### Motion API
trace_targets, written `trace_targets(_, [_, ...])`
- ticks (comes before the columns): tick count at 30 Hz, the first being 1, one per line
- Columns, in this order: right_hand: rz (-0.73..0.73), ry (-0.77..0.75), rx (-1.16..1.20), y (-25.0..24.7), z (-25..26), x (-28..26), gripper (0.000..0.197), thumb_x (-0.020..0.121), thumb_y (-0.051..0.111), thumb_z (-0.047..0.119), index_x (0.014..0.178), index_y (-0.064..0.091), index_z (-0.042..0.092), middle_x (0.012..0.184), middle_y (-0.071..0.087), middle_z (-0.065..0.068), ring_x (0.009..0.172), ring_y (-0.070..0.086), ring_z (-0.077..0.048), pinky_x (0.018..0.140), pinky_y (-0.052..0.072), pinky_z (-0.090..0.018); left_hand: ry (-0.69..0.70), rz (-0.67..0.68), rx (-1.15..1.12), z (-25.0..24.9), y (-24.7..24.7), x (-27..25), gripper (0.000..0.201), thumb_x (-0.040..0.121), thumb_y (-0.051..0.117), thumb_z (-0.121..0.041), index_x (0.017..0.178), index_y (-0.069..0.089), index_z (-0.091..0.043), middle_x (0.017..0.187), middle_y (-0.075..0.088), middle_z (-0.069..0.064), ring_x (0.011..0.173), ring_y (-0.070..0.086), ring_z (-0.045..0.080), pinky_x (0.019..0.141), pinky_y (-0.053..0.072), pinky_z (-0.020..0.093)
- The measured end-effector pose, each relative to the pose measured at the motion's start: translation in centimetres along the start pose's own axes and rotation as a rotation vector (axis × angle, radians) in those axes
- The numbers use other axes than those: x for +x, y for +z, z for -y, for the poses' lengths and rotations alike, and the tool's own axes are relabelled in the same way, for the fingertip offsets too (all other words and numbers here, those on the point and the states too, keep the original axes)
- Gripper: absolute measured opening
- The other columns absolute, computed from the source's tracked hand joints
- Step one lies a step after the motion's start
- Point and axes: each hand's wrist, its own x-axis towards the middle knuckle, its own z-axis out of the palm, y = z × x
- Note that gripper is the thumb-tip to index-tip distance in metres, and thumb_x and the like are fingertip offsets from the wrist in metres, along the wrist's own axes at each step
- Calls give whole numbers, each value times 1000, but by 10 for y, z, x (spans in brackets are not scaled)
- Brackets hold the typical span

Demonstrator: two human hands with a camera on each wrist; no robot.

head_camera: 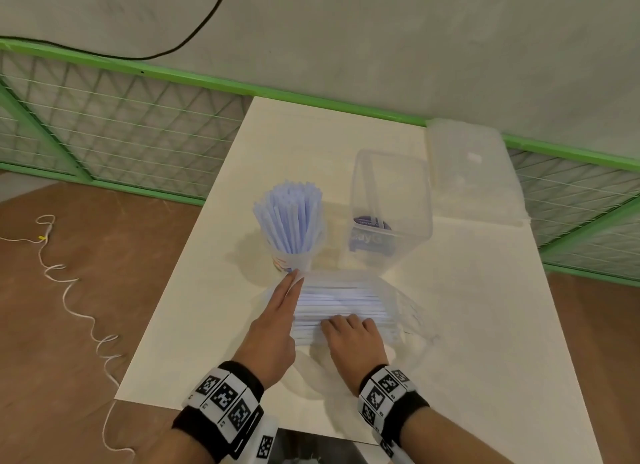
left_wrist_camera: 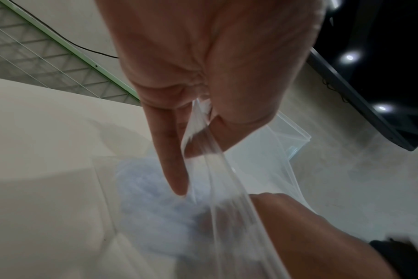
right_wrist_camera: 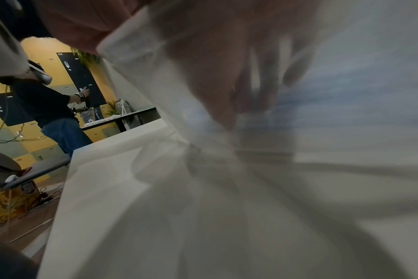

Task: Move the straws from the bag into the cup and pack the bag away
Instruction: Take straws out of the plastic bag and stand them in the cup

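The left hand (head_camera: 273, 325) pinched the bag's (head_camera: 391, 301) open edge; the right hand (head_camera: 353, 339), fingers curled, gripped straws (head_camera: 339, 301) inside it.

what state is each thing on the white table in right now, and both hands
clear plastic bag: lying flat, straws inside
pale blue straws: upright in cup
clear plastic cup: upright, full
clear square container: open, lidless
translucent lid: lying flat
left hand: pinching bag edge
right hand: inside bag, fingers curled on straws
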Motion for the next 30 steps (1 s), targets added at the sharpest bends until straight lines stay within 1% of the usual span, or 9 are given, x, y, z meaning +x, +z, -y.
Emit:
trace_targets(3, [11,-1,-5,-2,1,2,37,50,86,11,85,71,15,82,67,-1,67,63,-24,58,52,-38,-2,-10,9,1,-1,1,99,76,43,17,154,9,-32,157,-5,-29,106,56,7,83,52,30])
trace_targets(6, [28,-1,3,-1,1,3,39,49,87,11,84,71,15,81,67,-2,67,63,-25,58,52,-40,-2,-16,12,0,-1,0,97,77,43,17,154,9,-32,157,-4,-28,103,56,6,83,52,27])
trace_targets(12, [37,1,28,1,3,5,47,57,84,15,102,68,17,85,70,-1,72,65,-26,63,52,-41,4,-21,18,1,-1,-1,98,76,43,18,154,10,-32,157,-5,-30,104,55,5,83,52,26])
trace_targets(16, [50,8,11,-3,3,9,41,47,85,12,85,70,17,78,67,0,65,63,-25,57,51,-39,13,-21,20,2,-1,-1,97,77,42,17,154,9,-31,157,-6,-28,115,51,5,84,46,15])
trace_targets(18, [93,23,6,-6,3,11,35,48,84,13,80,70,16,79,66,-1,66,63,-25,57,51,-40,18,-22,12,2,-2,0,97,77,42,18,154,10,-31,158,-6,-28,120,49,5,84,41,10])
trace_targets(20, [180,10,1,-9,4,11,28,66,76,16,94,70,14,94,68,-4,82,64,-29,70,51,-43,21,-23,4,3,-2,0,97,77,43,18,154,10,-31,158,-5,-28,123,48,6,83,39,9])
trace_targets(22, [204,-7,-13,-9,5,11,28,83,58,13,111,64,13,110,66,-7,98,62,-33,86,45,-46,29,-27,-2,4,-2,-1,96,77,43,18,154,11,-30,158,-4,-28,125,48,8,84,38,8])
trace_targets(25, [206,-19,-25,-10,6,13,35,87,45,8,120,57,13,119,64,-9,110,56,-33,97,37,-47,35,-32,-13,4,-3,-1,96,77,43,18,154,11,-30,158,-4,-27,127,47,10,87,38,9])
trace_targets(30, [313,-38,-29,-13,5,18,33,88,49,15,120,56,12,123,59,-9,116,51,-32,99,36,-45,43,-35,-22,5,-3,-2,95,78,42,17,154,12,-30,158,-5,-28,129,46,9,89,36,8])
